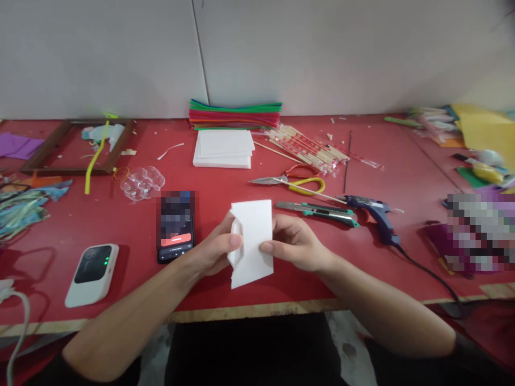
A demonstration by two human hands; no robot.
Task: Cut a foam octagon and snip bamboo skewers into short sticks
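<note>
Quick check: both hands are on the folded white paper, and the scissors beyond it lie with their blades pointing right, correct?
Not quite: the head view shows the scissors with their blades pointing left. Both hands, left and right, are indeed on the folded white paper.

Craft workshop, by the look. Red-topped table (219, 182) bears blue plastic glue gun (377, 213), red-and-yellow-handled metal scissors (286, 179), bundled thin multicoloured strips (235, 116).

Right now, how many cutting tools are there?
2: red-yellow-handled metal scissors; between them and the right hand, a green-and-grey utility knife. More may be hidden.
</note>
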